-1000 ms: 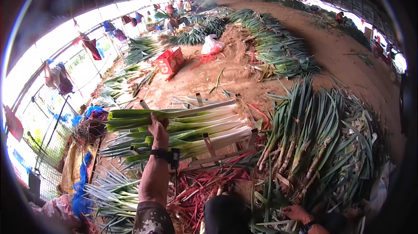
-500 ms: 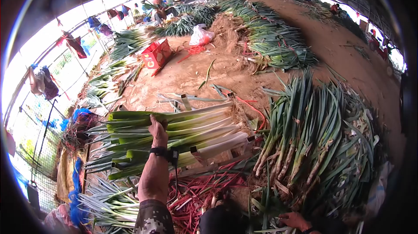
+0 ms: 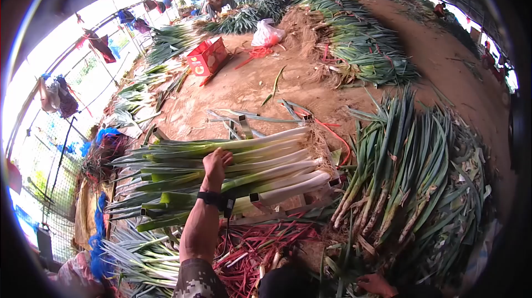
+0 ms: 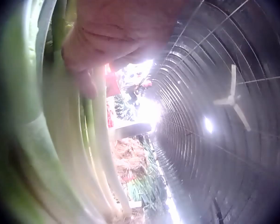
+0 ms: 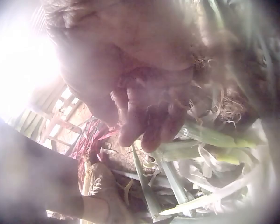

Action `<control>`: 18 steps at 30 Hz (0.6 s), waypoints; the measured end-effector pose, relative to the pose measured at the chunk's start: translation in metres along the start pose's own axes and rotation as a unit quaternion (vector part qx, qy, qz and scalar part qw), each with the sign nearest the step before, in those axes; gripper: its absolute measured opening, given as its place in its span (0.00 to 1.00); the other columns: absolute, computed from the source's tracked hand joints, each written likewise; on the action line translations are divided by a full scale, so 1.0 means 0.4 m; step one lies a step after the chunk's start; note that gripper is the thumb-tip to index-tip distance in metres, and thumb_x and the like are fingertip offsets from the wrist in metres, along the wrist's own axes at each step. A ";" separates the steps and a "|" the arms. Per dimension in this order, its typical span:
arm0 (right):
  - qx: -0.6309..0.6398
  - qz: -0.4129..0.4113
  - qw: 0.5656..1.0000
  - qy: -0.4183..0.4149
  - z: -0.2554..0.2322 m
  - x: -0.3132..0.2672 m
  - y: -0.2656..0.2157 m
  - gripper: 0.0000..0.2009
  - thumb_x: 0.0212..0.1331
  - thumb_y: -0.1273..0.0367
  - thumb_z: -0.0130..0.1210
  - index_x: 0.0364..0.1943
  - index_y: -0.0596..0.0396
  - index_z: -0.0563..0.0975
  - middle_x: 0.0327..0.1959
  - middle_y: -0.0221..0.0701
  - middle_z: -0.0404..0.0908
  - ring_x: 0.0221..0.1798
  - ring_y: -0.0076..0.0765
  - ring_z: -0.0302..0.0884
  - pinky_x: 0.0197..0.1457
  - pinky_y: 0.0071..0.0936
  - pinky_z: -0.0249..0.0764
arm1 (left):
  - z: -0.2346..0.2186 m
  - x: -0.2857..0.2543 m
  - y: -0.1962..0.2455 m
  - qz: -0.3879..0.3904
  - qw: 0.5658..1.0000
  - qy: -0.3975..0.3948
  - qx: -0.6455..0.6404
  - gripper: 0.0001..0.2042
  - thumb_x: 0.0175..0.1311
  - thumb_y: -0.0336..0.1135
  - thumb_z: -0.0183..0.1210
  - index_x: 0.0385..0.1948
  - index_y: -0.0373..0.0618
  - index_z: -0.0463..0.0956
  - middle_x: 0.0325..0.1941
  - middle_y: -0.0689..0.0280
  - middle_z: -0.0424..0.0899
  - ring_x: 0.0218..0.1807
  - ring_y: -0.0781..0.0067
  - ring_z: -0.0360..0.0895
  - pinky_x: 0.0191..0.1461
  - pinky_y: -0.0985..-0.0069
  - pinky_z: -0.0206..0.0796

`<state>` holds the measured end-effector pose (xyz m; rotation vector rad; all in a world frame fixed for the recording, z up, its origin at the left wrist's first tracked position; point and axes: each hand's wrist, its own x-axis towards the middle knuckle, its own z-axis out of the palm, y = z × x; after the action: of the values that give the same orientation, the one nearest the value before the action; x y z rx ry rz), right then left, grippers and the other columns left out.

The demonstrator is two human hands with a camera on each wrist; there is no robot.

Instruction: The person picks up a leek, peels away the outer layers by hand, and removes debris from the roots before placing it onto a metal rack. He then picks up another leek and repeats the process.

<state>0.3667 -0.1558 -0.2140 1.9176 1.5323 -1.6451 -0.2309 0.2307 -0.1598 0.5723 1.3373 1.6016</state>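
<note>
Long green onions lie side by side across a low rack, white root ends right and leaves left. My left hand is on top of them, fingers curled over the uppermost stalks. Up close in the left wrist view, the thumb and fingers of the left hand bend down around a pale green onion stalk. Low at the right, my right hand hovers over loose leaves. The right wrist view shows the right hand with loosely bent fingers, nothing between them, above peeled leaves.
Untrimmed green onions are heaped at the right. Red ties lie before the rack, beside another onion bunch. Farther off are a red box, a white bag and a long onion row. Metal posts edge the rack.
My left hand has shifted right along the stalks, from near their leafy ends toward the middle. The right hand has dropped slightly lower in view. The head view has shifted a little.
</note>
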 end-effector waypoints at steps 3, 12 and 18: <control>0.043 -0.035 0.998 0.040 0.009 -0.003 -0.015 0.17 0.67 0.62 0.55 0.55 0.54 0.80 0.36 0.39 0.88 0.36 0.33 0.85 0.39 0.34 0.78 | 0.006 0.004 -0.001 0.119 0.974 -0.044 0.187 0.11 0.68 0.35 0.58 0.39 0.34 0.82 0.36 0.59 0.87 0.40 0.66 0.85 0.43 0.74 0.77; -0.037 -0.075 0.993 0.079 0.024 0.002 -0.006 0.16 0.67 0.62 0.54 0.50 0.59 0.81 0.32 0.38 0.86 0.33 0.32 0.83 0.34 0.36 0.76 | 0.032 0.061 -0.080 0.345 0.762 -0.046 0.546 0.12 0.52 0.32 0.62 0.40 0.46 0.85 0.51 0.59 0.85 0.55 0.56 0.80 0.61 0.64 0.71; 0.027 -0.056 0.996 0.071 0.055 0.046 0.068 0.15 0.67 0.64 0.55 0.52 0.57 0.81 0.32 0.37 0.86 0.29 0.29 0.81 0.31 0.32 0.74 | 0.029 0.055 -0.063 0.367 0.788 -0.106 0.482 0.16 0.54 0.33 0.63 0.45 0.42 0.83 0.53 0.53 0.83 0.57 0.53 0.78 0.62 0.64 0.70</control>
<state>0.3711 -0.1730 -0.2493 2.0506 1.6945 -1.6433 -0.2222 0.2546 -0.1843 2.0396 1.8290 1.1999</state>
